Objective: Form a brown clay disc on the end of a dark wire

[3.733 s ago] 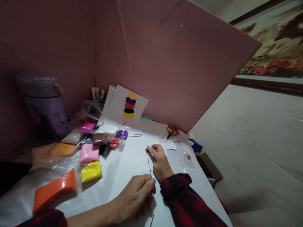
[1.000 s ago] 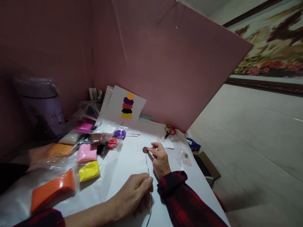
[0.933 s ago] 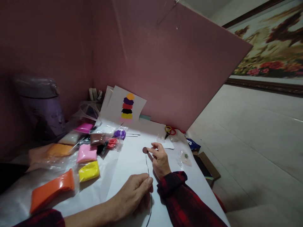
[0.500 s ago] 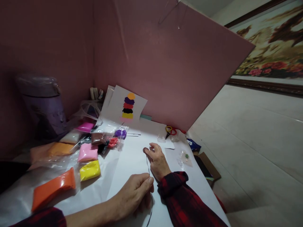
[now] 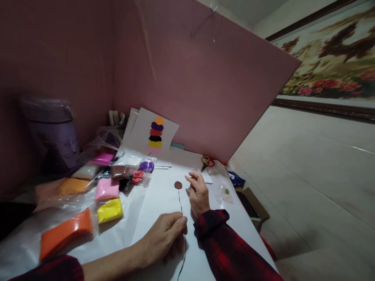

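A small flat brown disc (image 5: 178, 185) lies on the white paper (image 5: 158, 199). From its lower edge a thin black strand (image 5: 180, 202) runs toward me, slightly wavy, past my left hand (image 5: 167, 233) and down to the picture's bottom edge. The thumb and forefinger of my left hand are pinched together on this strand. My right hand (image 5: 199, 194) is just right of the disc, apart from it, with its fingers loosely spread and nothing visible in them. Its palm side is partly hidden.
Bags of coloured clay, among them orange (image 5: 66, 234), yellow (image 5: 110, 210) and pink (image 5: 107, 189), lie on the left. A card with stacked colours (image 5: 156, 132) leans at the back. Scissors (image 5: 207, 162) and a small bag with a green ball (image 5: 227, 191) are on the right.
My right hand has let go of the brown disc and moved off to the right, with its fingers opening. My left hand still pinches the strand.
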`<state>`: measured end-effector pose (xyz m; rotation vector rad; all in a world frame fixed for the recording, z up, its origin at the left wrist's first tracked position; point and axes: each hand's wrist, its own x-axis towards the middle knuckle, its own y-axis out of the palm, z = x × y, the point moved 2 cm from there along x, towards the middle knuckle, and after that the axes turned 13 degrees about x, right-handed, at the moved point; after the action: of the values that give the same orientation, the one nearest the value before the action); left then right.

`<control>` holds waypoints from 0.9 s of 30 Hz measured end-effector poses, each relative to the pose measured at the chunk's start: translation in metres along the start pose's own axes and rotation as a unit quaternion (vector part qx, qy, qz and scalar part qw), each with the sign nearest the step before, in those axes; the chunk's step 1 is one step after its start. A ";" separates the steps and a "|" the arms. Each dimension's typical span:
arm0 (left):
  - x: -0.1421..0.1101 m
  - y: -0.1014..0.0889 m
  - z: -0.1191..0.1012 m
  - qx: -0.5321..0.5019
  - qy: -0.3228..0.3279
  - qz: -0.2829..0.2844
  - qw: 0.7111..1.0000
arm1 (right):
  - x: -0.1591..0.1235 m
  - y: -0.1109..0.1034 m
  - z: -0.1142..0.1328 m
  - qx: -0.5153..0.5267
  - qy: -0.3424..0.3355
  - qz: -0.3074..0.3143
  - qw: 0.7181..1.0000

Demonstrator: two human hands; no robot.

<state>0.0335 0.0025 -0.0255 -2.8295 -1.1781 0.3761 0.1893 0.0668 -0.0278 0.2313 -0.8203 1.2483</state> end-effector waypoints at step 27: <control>-0.006 -0.018 -0.010 0.067 0.038 -0.221 0.972 | -0.041 -0.039 0.032 0.054 0.110 0.036 0.992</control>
<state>0.0194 0.0121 -0.0121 -2.3527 -1.6411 0.3001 0.2079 0.0050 -0.0220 0.1491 -0.5757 1.3605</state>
